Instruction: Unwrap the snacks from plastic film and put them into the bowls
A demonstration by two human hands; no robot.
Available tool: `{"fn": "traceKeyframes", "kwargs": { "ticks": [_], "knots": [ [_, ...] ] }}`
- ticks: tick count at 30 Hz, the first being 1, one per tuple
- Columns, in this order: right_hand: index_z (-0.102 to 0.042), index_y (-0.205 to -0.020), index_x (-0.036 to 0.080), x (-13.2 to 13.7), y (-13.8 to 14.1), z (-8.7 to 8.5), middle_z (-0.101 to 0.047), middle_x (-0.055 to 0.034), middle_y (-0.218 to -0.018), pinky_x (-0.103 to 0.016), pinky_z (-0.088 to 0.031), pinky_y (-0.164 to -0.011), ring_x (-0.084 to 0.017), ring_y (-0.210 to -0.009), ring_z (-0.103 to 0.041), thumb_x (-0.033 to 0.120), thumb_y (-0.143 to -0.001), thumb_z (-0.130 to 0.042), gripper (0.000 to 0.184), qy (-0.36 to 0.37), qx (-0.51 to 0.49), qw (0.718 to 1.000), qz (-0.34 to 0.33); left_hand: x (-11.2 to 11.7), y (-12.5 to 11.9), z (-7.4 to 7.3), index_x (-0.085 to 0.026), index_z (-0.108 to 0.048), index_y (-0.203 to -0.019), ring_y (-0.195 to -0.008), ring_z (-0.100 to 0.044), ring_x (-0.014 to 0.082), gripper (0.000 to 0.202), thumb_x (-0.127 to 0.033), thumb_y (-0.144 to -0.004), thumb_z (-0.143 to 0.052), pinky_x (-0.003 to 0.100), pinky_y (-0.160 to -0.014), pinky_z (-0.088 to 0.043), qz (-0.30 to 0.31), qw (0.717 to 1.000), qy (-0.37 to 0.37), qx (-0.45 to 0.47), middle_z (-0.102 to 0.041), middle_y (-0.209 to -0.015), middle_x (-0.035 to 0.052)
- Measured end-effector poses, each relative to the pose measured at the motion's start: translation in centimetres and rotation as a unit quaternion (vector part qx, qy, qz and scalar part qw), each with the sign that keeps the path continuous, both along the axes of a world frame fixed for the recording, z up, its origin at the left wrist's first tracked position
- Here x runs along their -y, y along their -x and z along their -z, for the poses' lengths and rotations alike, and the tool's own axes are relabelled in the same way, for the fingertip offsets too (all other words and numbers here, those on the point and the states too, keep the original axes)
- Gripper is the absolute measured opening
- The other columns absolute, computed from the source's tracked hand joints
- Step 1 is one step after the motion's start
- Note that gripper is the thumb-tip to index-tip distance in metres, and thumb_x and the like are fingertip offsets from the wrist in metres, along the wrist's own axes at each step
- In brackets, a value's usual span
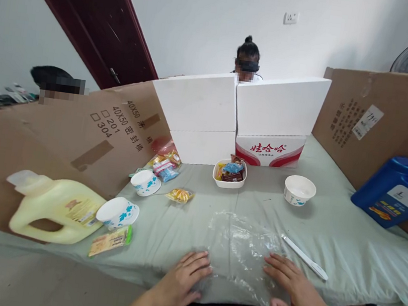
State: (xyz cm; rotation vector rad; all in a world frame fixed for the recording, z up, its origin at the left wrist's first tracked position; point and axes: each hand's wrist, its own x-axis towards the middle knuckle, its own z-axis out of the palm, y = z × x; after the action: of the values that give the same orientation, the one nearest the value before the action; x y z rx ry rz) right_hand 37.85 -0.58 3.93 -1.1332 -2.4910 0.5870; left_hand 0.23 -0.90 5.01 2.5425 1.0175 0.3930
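A clear, crumpled plastic bag or sheet (241, 251) lies spread on the green tablecloth (179, 230) at the near edge. My left hand (187, 277) rests on its left side, palm down, fingers slightly bent and apart. On its right side lies my right hand (289, 287), fingers stretched out and thumb spread. Both hands touch the plastic, and neither appears to grip it. Just beyond my right hand is a white, slim plastic-handled utensil or tool (305, 256); its exact kind is unclear.
A white bowl of wrapped snacks (228, 179) stands before white boxes (201, 115). Paper bowls (300, 190), a yellow wrapped snack (180, 195), a snack packet (110, 242), a pale yellow jug (57, 209) and a blue bottle (396, 193) surround the middle. Cardboard panels (388, 127) flank the table; two people sit beyond.
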Motion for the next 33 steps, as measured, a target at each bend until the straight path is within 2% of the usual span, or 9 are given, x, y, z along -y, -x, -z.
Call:
{"fn": "traceKeyframes", "kwargs": {
  "ticks": [3, 6, 8, 10, 16, 21, 24, 28, 33],
  "knots": [
    [-0.041, -0.142, 0.027, 0.9, -0.8, 0.4, -0.038, -0.0103, -0.149, -0.053, -0.028, -0.112, -0.033, -0.139, -0.028, 0.07, -0.071, -0.063, 0.085, 0.027, 0.011, 0.999, -0.037, -0.1, 0.0, 1.0, -0.028, -0.066, -0.101, -0.124, -0.053, 0.0237, 0.023, -0.018, -0.089, -0.05, 0.042, -0.103, -0.044, -0.038, 0.998, 0.004, 0.055, -0.067, -0.113, 0.0056],
    [-0.036, -0.145, 0.027, 1.1, -1.1, 0.7, -0.035, -0.0111, -0.15, -0.054, -0.025, -0.113, -0.034, -0.139, -0.027, 0.073, -0.065, -0.065, 0.097, 0.032, 0.01, 0.998, -0.046, -0.5, -0.3, 0.7, -0.024, -0.064, -0.092, -0.092, -0.066, 0.0203, 0.016, -0.026, -0.091, -0.048, 0.032, -0.083, -0.053, -0.111, 0.984, 0.059, 0.124, -0.069, -0.091, 0.0057],
    [-0.033, -0.146, 0.026, 1.0, -1.2, 0.8, -0.035, -0.0118, -0.15, -0.054, -0.026, -0.112, -0.035, -0.139, -0.029, 0.073, -0.064, -0.066, 0.1, 0.03, 0.011, 0.999, -0.041, -0.9, -0.4, 0.1, -0.022, -0.061, -0.088, -0.065, -0.062, 0.0153, 0.02, -0.032, -0.093, -0.044, 0.025, -0.063, -0.051, -0.16, 0.969, 0.125, 0.143, -0.065, -0.075, 0.0021],
    [-0.031, -0.147, 0.025, 0.8, -1.1, 0.9, -0.035, -0.0134, -0.15, -0.053, -0.031, -0.11, -0.035, -0.137, -0.033, 0.073, -0.066, -0.064, 0.1, 0.03, 0.014, 0.999, -0.022, -1.3, -0.5, -0.5, -0.021, -0.058, -0.085, -0.055, -0.055, 0.0125, 0.023, -0.035, -0.093, -0.042, 0.022, -0.055, -0.046, -0.187, 0.958, 0.174, 0.134, -0.059, -0.067, -0.0011],
    [-0.054, -0.13, 0.025, -2.1, 0.6, 1.3, -0.049, -0.0099, -0.141, -0.043, -0.043, -0.103, -0.024, -0.127, -0.049, 0.046, -0.096, -0.038, 0.043, 0.014, 0.0, 0.996, 0.092, -3.1, -1.8, -1.7, -0.019, -0.057, -0.075, -0.085, -0.059, 0.0174, 0.01, -0.018, -0.081, -0.049, 0.026, -0.074, -0.046, -0.157, 0.973, 0.136, 0.1, -0.065, -0.087, 0.004],
    [-0.039, -0.141, 0.015, -5.2, 2.1, 2.3, -0.039, -0.0172, -0.147, -0.045, -0.053, -0.09, -0.029, -0.121, -0.054, 0.036, -0.093, -0.038, 0.052, -0.044, -0.004, 0.974, 0.22, -4.2, -2.8, -1.8, -0.019, -0.052, -0.069, -0.104, -0.059, 0.021, 0.012, -0.008, -0.068, -0.049, 0.027, -0.078, -0.046, -0.141, 0.966, 0.192, 0.104, -0.066, -0.111, 0.0075],
    [-0.048, -0.133, 0.018, -4.8, 2.2, 1.6, -0.042, -0.0158, -0.144, -0.043, -0.055, -0.086, -0.028, -0.119, -0.055, 0.037, -0.094, -0.037, 0.044, -0.085, -0.04, 0.963, 0.251, -4.4, -2.4, -1.5, -0.019, -0.05, -0.068, -0.107, -0.058, 0.0212, 0.013, -0.006, -0.067, -0.048, 0.027, -0.08, -0.046, -0.146, 0.959, 0.22, 0.099, -0.065, -0.112, 0.0078],
    [-0.055, -0.125, 0.022, -1.8, 1.9, -0.7, -0.057, -0.0126, -0.128, -0.042, -0.047, -0.098, -0.025, -0.119, -0.054, 0.046, -0.094, -0.043, 0.041, -0.083, -0.106, 0.983, 0.129, -4.3, -1.9, -1.2, -0.019, -0.049, -0.069, -0.106, -0.059, 0.0212, 0.012, -0.007, -0.068, -0.048, 0.03, -0.082, -0.046, -0.158, 0.947, 0.246, 0.129, -0.065, -0.114, 0.0088],
    [-0.036, -0.145, 0.023, 1.0, 0.9, -1.6, -0.044, -0.0141, -0.144, -0.049, -0.033, -0.109, -0.033, -0.133, -0.039, 0.065, -0.072, -0.065, 0.089, 0.028, -0.022, 0.994, -0.1, -4.4, -2.0, -1.4, -0.019, -0.053, -0.071, -0.109, -0.058, 0.0235, 0.004, -0.018, -0.075, -0.052, 0.029, -0.077, -0.048, -0.174, 0.934, 0.282, 0.134, -0.064, -0.116, 0.0099]
  ]
}}
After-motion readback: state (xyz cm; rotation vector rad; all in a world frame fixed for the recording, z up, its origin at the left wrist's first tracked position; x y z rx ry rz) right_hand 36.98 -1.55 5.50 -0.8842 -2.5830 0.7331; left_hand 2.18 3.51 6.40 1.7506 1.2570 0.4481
